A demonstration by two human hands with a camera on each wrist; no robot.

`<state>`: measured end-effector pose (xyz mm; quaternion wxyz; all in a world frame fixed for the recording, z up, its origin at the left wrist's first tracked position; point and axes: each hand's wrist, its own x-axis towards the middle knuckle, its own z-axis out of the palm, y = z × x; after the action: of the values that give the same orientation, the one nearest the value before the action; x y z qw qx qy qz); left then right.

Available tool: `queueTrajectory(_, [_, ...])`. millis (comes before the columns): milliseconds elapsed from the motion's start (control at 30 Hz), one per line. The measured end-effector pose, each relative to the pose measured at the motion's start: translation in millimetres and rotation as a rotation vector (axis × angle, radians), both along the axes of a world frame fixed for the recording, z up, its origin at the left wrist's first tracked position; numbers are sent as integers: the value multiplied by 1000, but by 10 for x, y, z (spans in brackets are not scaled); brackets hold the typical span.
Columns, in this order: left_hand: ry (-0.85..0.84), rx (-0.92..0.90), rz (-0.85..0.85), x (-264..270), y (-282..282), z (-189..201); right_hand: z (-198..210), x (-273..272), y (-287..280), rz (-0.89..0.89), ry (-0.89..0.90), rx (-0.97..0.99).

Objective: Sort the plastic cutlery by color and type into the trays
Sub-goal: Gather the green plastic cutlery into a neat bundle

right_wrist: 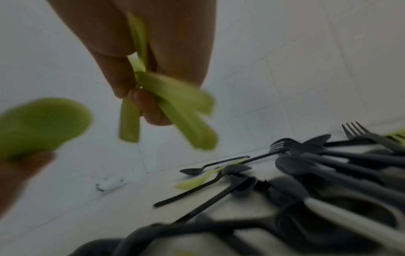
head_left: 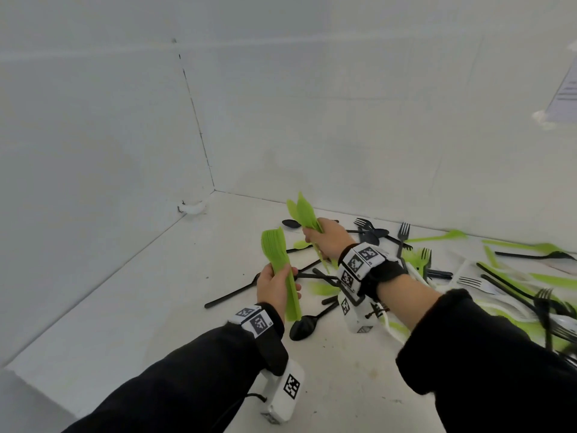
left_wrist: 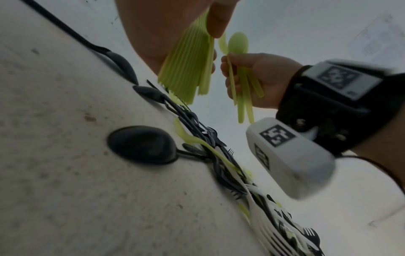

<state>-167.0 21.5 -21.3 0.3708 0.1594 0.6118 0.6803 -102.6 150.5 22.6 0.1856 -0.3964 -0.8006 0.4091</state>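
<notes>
A person's left hand [head_left: 274,287] grips a thick, upright stack of lime-green plastic forks [head_left: 279,270] above a white tabletop [head_left: 156,307]. Just to its right and farther away, the right hand [head_left: 327,239] clutches a smaller bunch of lime-green plastic spoons [head_left: 304,212]. A scattered pile of black, green and white plastic cutlery [head_left: 468,276] lies on the right.

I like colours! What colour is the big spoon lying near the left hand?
Black; the left wrist view shows it best.

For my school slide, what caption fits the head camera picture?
Left hand holds a green cutlery stack, right hand green spoons.
</notes>
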Motion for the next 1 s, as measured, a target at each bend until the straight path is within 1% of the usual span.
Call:
queueTrajectory(33, [-3, 11, -3, 20, 24, 13, -32, 54, -80, 3, 38, -50])
queueTrajectory(100, [-3, 23, -14, 68, 67, 19, -143, 167, -241, 11, 54, -89])
queueTrajectory(267, [-25, 34, -56, 263, 127, -60, -328, 441, -538, -25, 153, -75])
queueTrajectory(400, [-85, 29, -132, 417, 109, -139, -376, 635, -623, -36, 159, -93])
queueTrajectory(533, [-105, 44, -190, 559, 95, -158, -357, 837, -701, -12, 193, -207])
queueTrajectory(767, [-68, 11, -225, 785, 128, -185, -358, 1123, -715, -39, 297, -405])
queueTrajectory(833, [-51, 1, -228, 834, 143, -198, -360, 1184, -697, -97, 341, -433])
queueTrajectory(933, [-16, -18, -227, 895, 158, -230, -346, 1254, -676, -246, 336, -384])
queueTrajectory(1000, [-14, -9, -259, 960, 149, -240, -337, 1275, -668, -292, 344, -394])
